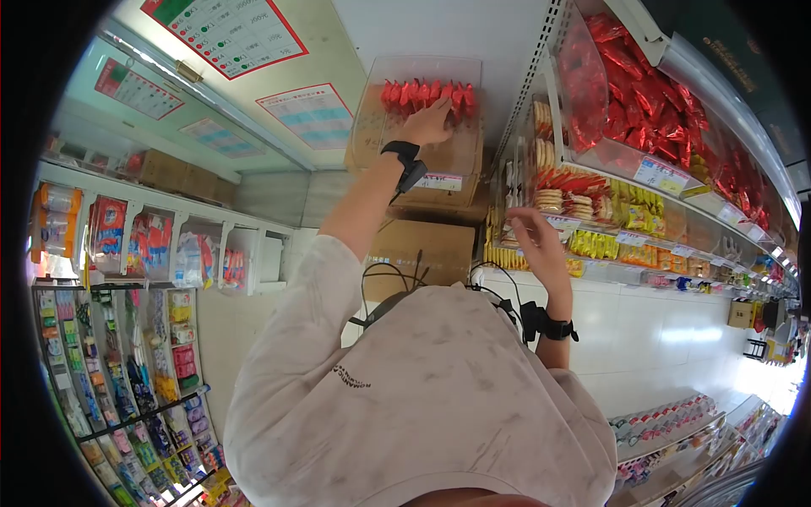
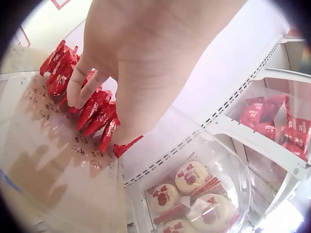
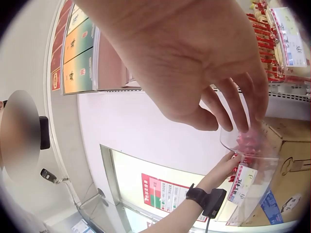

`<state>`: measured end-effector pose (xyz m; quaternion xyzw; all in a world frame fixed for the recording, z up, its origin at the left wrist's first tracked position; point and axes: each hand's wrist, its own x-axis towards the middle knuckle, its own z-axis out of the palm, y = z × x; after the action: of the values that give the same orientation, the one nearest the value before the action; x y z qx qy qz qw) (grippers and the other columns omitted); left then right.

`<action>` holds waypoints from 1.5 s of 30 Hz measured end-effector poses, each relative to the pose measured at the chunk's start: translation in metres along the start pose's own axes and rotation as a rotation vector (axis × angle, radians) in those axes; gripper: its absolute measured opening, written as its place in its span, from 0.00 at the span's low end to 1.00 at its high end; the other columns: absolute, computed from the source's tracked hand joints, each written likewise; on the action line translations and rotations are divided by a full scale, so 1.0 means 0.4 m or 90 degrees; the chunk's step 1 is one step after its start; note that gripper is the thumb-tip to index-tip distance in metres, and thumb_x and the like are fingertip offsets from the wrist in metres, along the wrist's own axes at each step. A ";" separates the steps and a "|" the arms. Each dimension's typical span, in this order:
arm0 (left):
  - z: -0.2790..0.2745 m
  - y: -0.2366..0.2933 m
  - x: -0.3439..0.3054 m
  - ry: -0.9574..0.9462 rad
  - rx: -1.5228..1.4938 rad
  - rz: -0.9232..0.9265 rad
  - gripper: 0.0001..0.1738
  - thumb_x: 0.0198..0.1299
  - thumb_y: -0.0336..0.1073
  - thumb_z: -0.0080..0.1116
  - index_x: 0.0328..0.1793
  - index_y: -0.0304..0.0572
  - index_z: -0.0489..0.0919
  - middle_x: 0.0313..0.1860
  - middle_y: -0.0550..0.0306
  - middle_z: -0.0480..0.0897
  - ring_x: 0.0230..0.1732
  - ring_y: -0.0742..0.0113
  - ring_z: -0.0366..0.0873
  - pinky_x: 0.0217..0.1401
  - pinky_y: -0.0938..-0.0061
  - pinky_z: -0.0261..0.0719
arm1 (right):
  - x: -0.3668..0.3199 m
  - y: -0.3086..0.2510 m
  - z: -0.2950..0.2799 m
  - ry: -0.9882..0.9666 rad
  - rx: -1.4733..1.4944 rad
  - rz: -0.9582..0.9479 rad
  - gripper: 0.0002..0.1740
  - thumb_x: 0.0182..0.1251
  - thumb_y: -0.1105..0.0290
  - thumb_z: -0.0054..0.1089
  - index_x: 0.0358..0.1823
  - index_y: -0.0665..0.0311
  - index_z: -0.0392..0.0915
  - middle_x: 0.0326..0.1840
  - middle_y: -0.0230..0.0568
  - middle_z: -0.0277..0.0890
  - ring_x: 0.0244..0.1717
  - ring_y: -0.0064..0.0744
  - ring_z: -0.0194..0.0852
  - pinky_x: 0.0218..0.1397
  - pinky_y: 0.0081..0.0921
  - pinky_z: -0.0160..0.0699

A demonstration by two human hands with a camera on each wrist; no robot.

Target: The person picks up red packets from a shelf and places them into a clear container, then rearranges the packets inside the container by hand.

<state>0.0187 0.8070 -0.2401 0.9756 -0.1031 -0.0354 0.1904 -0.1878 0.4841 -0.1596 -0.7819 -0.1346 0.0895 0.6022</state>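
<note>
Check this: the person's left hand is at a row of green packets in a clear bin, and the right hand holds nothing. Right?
Not quite: the packets are red, as the left wrist view shows. The left hand is at that row in the clear bin, and the right hand holds nothing.

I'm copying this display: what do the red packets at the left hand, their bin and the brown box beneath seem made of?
Packets: foil or plastic film, probably; shiny, crinkled. Bin: likely hard plastic, glossy and see-through. Box: apparently cardboard, matt brown, printed.
</note>
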 end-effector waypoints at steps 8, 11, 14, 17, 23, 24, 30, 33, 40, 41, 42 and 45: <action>-0.057 0.095 -0.015 -0.069 0.038 -0.040 0.44 0.63 0.48 0.60 0.85 0.61 0.56 0.82 0.41 0.57 0.64 0.36 0.78 0.63 0.48 0.80 | -0.006 -0.040 -0.007 -0.016 0.011 -0.014 0.11 0.78 0.72 0.56 0.56 0.68 0.80 0.50 0.41 0.85 0.51 0.30 0.84 0.57 0.27 0.80; -0.024 0.086 -0.001 -0.026 0.067 -0.035 0.46 0.58 0.45 0.62 0.84 0.62 0.59 0.78 0.39 0.60 0.59 0.34 0.81 0.60 0.46 0.83 | -0.014 -0.109 -0.022 -0.001 0.045 -0.051 0.11 0.78 0.73 0.55 0.55 0.69 0.80 0.50 0.41 0.85 0.50 0.28 0.83 0.57 0.25 0.79; -0.010 0.080 0.016 -0.008 0.073 -0.042 0.47 0.55 0.41 0.63 0.83 0.55 0.59 0.76 0.37 0.63 0.59 0.33 0.81 0.58 0.44 0.83 | -0.022 -0.205 -0.078 0.044 -0.024 -0.177 0.10 0.78 0.74 0.54 0.53 0.70 0.80 0.49 0.40 0.85 0.49 0.27 0.83 0.56 0.24 0.79; 0.025 0.050 0.056 0.082 0.069 0.019 0.45 0.57 0.38 0.63 0.82 0.46 0.59 0.75 0.38 0.65 0.63 0.36 0.78 0.59 0.49 0.83 | -0.033 -0.301 -0.149 0.147 -0.018 -0.236 0.10 0.79 0.76 0.50 0.52 0.72 0.79 0.51 0.40 0.83 0.53 0.29 0.80 0.61 0.25 0.75; 0.032 -0.007 0.143 0.131 0.043 0.210 0.34 0.59 0.34 0.63 0.74 0.48 0.72 0.77 0.45 0.67 0.65 0.41 0.77 0.62 0.53 0.81 | 0.089 -0.352 -0.300 0.410 -0.279 -0.391 0.07 0.73 0.78 0.56 0.48 0.68 0.81 0.43 0.44 0.83 0.45 0.33 0.82 0.53 0.28 0.78; 0.028 -0.014 0.152 0.123 0.067 0.201 0.32 0.58 0.35 0.64 0.72 0.51 0.74 0.77 0.46 0.68 0.65 0.41 0.77 0.63 0.52 0.81 | 0.111 -0.352 -0.322 0.433 -0.345 -0.411 0.08 0.73 0.78 0.56 0.48 0.68 0.81 0.43 0.45 0.83 0.45 0.36 0.83 0.53 0.29 0.79; 0.021 0.013 0.110 0.143 0.124 0.176 0.19 0.59 0.33 0.63 0.58 0.52 0.83 0.72 0.46 0.73 0.61 0.42 0.80 0.61 0.50 0.81 | 0.185 -0.334 -0.413 0.423 -0.466 -0.234 0.17 0.67 0.64 0.68 0.50 0.68 0.82 0.43 0.50 0.85 0.42 0.44 0.86 0.48 0.34 0.82; 0.028 0.011 0.129 0.163 0.074 0.145 0.11 0.60 0.30 0.62 0.49 0.44 0.84 0.65 0.43 0.76 0.55 0.40 0.81 0.55 0.48 0.82 | 0.209 -0.290 -0.475 0.331 -0.475 -0.146 0.23 0.63 0.57 0.72 0.50 0.68 0.83 0.39 0.49 0.86 0.40 0.41 0.87 0.46 0.34 0.82; 0.083 -0.020 0.136 0.323 -0.020 0.104 0.07 0.58 0.31 0.61 0.40 0.36 0.79 0.49 0.41 0.78 0.48 0.37 0.81 0.48 0.45 0.81 | 0.231 -0.346 -0.496 0.180 -0.488 -0.060 0.16 0.63 0.63 0.74 0.45 0.68 0.86 0.32 0.37 0.85 0.33 0.21 0.81 0.39 0.25 0.78; 0.081 -0.024 0.131 0.322 -0.018 0.094 0.07 0.58 0.31 0.61 0.40 0.36 0.79 0.48 0.41 0.79 0.48 0.37 0.81 0.48 0.46 0.81 | 0.233 -0.344 -0.492 0.188 -0.510 -0.067 0.15 0.63 0.63 0.74 0.44 0.67 0.86 0.32 0.36 0.84 0.33 0.21 0.80 0.39 0.24 0.78; 0.074 -0.021 0.134 0.320 -0.016 0.092 0.07 0.57 0.31 0.62 0.39 0.36 0.80 0.48 0.41 0.79 0.47 0.37 0.81 0.48 0.46 0.81 | 0.237 -0.344 -0.490 0.183 -0.518 -0.072 0.12 0.64 0.66 0.73 0.44 0.66 0.86 0.31 0.35 0.83 0.32 0.21 0.79 0.39 0.24 0.77; 0.068 0.000 0.142 0.306 0.000 0.121 0.06 0.60 0.31 0.56 0.37 0.37 0.80 0.46 0.40 0.81 0.44 0.37 0.83 0.46 0.46 0.82 | 0.222 -0.327 -0.493 0.220 -0.447 -0.168 0.11 0.65 0.68 0.72 0.44 0.66 0.85 0.32 0.35 0.83 0.32 0.22 0.80 0.39 0.23 0.76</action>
<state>0.0713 0.7848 -0.2669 0.9419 -0.1462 0.2159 0.2120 -0.0573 0.3625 0.0198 -0.9194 -0.1525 -0.1723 0.3190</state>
